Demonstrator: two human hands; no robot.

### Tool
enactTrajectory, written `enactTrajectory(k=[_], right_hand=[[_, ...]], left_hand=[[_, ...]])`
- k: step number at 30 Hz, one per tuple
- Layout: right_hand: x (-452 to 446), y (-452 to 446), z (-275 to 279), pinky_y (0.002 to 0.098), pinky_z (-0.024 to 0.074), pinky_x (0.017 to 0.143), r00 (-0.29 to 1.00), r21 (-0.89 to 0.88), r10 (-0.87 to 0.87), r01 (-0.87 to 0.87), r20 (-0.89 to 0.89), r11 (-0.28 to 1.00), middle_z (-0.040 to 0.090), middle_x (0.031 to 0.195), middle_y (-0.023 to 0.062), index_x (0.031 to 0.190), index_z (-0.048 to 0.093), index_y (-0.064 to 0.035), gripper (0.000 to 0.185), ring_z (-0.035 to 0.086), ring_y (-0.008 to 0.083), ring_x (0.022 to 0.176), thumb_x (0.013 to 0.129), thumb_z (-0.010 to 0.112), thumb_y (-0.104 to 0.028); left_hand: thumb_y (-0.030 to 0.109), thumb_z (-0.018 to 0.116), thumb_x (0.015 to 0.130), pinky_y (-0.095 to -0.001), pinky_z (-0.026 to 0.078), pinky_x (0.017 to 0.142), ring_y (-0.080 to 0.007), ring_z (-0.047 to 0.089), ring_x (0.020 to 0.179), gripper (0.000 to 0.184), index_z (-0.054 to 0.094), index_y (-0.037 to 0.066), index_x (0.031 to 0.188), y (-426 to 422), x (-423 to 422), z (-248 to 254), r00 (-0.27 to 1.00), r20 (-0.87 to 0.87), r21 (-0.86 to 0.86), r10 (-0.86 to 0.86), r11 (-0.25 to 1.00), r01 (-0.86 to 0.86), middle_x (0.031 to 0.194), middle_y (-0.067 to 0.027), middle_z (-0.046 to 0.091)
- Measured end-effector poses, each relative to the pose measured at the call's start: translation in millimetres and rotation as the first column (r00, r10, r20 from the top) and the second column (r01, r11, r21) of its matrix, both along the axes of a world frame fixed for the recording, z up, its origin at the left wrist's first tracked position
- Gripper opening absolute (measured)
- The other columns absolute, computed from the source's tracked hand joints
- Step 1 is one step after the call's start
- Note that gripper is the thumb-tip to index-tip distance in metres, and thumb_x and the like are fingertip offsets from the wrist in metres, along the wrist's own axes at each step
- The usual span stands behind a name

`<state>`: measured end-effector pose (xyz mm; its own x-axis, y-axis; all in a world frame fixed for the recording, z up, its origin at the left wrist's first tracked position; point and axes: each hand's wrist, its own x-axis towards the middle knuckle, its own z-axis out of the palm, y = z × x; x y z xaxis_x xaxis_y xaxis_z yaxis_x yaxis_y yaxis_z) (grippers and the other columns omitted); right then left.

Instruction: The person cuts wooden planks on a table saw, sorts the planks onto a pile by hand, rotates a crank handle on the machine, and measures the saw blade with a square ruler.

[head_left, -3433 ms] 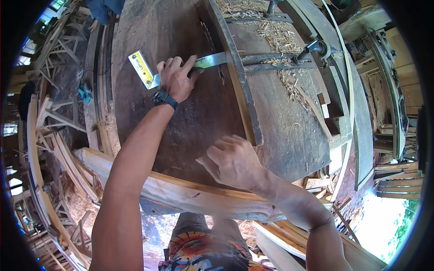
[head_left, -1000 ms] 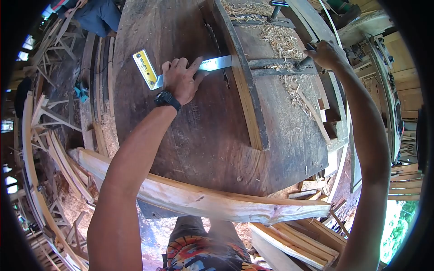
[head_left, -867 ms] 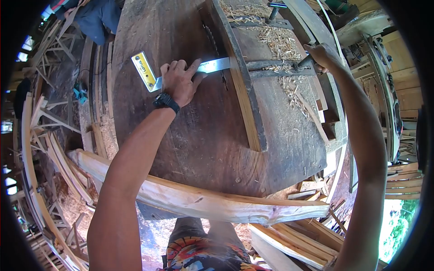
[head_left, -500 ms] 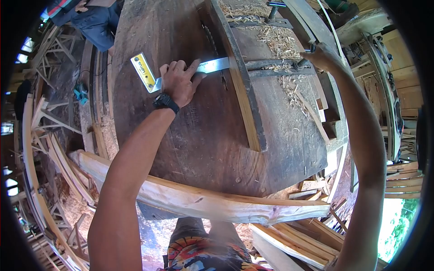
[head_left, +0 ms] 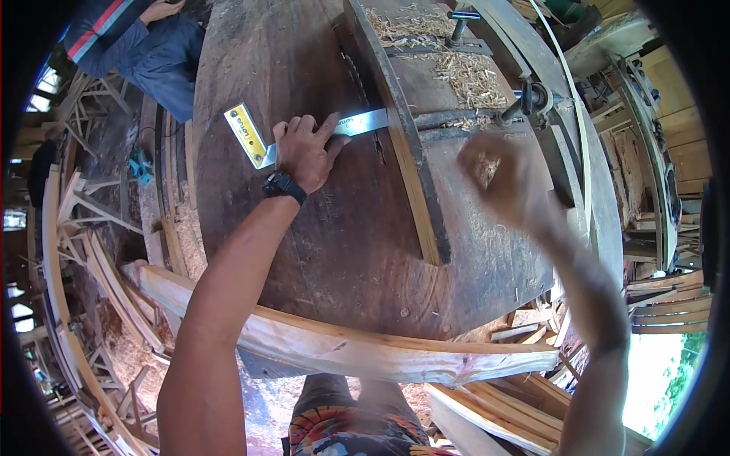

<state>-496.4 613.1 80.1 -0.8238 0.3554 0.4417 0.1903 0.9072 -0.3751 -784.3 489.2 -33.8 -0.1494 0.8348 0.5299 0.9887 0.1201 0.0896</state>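
A square with a yellow stock and a metal blade lies on the dark wooden table. My left hand, with a watch at its wrist, presses over the blade, fingers spread and thumb along it. The blade's far end meets the upright fence board, beside a dark slot in the table. My right hand is blurred in the air right of the fence, fingers curled; whether it holds anything cannot be made out. Beyond it is a metal clamp at the table's right edge.
Wood shavings lie around the metal bars right of the fence. A long curved timber crosses the near edge of the table. At the upper left sits another person in dark blue trousers. Planks are stacked at the lower right.
My right hand has left the clamp at the right edge and moved back toward the fence. My left hand stays on the square. More of the other person shows at the upper left.
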Motion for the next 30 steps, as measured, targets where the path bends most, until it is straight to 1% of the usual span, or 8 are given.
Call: enactTrajectory(k=[1, 2, 3, 5, 11, 15, 27, 30], right_hand=[[-5.3, -59.9, 31.7, 0.0348, 0.0531, 0.052, 0.979, -0.017, 0.097, -0.096, 0.18, 0.995, 0.06, 0.065, 0.0069, 0.071, 0.06, -0.0074, 0.023, 0.062, 0.0231, 0.059, 0.088, 0.067, -0.021], [-4.5, -95.4, 25.9, 0.0387, 0.0499, 0.048, 0.956, 0.005, 0.252, -0.256, 0.147, 0.967, 0.054, 0.06, 0.0056, 0.065, 0.057, -0.0098, 0.029, 0.058, 0.0248, 0.055, 0.088, 0.066, -0.025], [-11.7, -125.1, 13.6, 0.0283, 0.0427, 0.04, 0.951, 0.008, 0.309, -0.309, -0.002, 0.951, 0.044, 0.048, 0.0, 0.053, 0.044, -0.0155, 0.044, 0.048, 0.013, 0.041, 0.085, 0.07, -0.027], [-15.9, -168.7, -20.7, 0.0313, 0.0454, 0.041, 0.933, -0.144, 0.36, -0.357, -0.003, 0.923, 0.049, 0.05, 0.0025, 0.052, 0.046, -0.0135, 0.041, 0.051, 0.0157, 0.042, 0.084, 0.069, -0.025], [-36.8, -150.8, -73.9, 0.0396, 0.0537, 0.048, 0.988, -0.243, 0.087, -0.053, 0.129, 0.969, 0.06, 0.055, 0.0069, 0.054, 0.054, -0.0085, 0.027, 0.062, 0.0226, 0.048, 0.079, 0.064, -0.014], [-30.8, -166.8, -43.6, 0.0391, 0.0568, 0.054, 0.933, -0.267, 0.2, -0.12, 0.299, 0.956, 0.066, 0.064, 0.0119, 0.064, 0.066, -0.0069, 0.022, 0.067, 0.0257, 0.056, 0.08, 0.063, -0.022], [-38.1, -182.5, -39.7, 0.0401, 0.0544, 0.048, 0.98, -0.296, 0.129, -0.079, 0.152, 0.952, 0.059, 0.055, 0.008, 0.052, 0.057, -0.0095, 0.024, 0.062, 0.0253, 0.049, 0.074, 0.064, -0.012], [-39.3, -151.6, -57.5, 0.0392, 0.0533, 0.047, 0.973, -0.043, 0.146, -0.14, 0.179, 0.989, 0.059, 0.055, 0.008, 0.052, 0.056, -0.0089, 0.024, 0.063, 0.0241, 0.05, 0.074, 0.065, -0.013]], left_hand=[[0.032, 0.071, 0.085, -0.0404, 0.034, 0.077, -0.0239, 0.053, 0.082, 0.037, 0.068, 0.014, 0.118, 0.2, 0.6, -1.0, 1.0, 0.002, 0.013, -0.013, 1.0, 0.013, 0.08, -0.005, 0.052], [0.031, 0.072, 0.085, -0.0404, 0.034, 0.076, -0.024, 0.053, 0.081, 0.037, 0.068, 0.014, 0.118, 0.4, -0.6, -1.4, 1.0, 0.003, 0.026, -0.027, 0.999, 0.027, 0.079, -0.0049, 0.052], [0.031, 0.072, 0.085, -0.0404, 0.034, 0.075, -0.024, 0.053, 0.081, 0.037, 0.068, 0.014, 0.118, 1.4, -1.8, -1.3, 0.999, 0.002, 0.041, -0.043, 0.998, 0.042, 0.079, -0.0049, 0.052], [0.03, 0.072, 0.085, -0.0402, 0.033, 0.075, -0.0242, 0.053, 0.081, 0.037, 0.067, 0.014, 0.118, 1.3, -0.6, -0.1, 0.999, 0.001, 0.033, -0.038, 0.999, 0.038, 0.079, -0.0051, 0.052], [0.029, 0.073, 0.084, -0.0398, 0.034, 0.075, -0.0241, 0.053, 0.08, 0.037, 0.067, 0.013, 0.118, 0.5, 0.5, 2.7, 0.999, -0.008, 0.012, -0.031, 0.999, 0.031, 0.079, -0.005, 0.052], [0.029, 0.073, 0.084, -0.0398, 0.034, 0.075, -0.0239, 0.053, 0.081, 0.037, 0.067, 0.014, 0.117, 1.9, 1.0, 1.8, 0.999, -0.005, 0.027, -0.032, 0.999, 0.032, 0.079, -0.0048, 0.052], [0.028, 0.072, 0.084, -0.042, 0.034, 0.077, -0.0255, 0.053, 0.082, 0.034, 0.068, 0.016, 0.116, 1.7, 0.2, 0.4, 0.999, 0.03, 0.009, -0.024, 1.0, 0.024, 0.08, -0.0065, 0.052], [0.028, 0.072, 0.084, -0.0418, 0.034, 0.077, -0.0253, 0.053, 0.083, 0.035, 0.067, 0.016, 0.116, 1.4, 1.3, 1.5, 0.999, 0.029, 0.002, -0.024, 1.0, 0.024, 0.08, -0.0065, 0.052]])
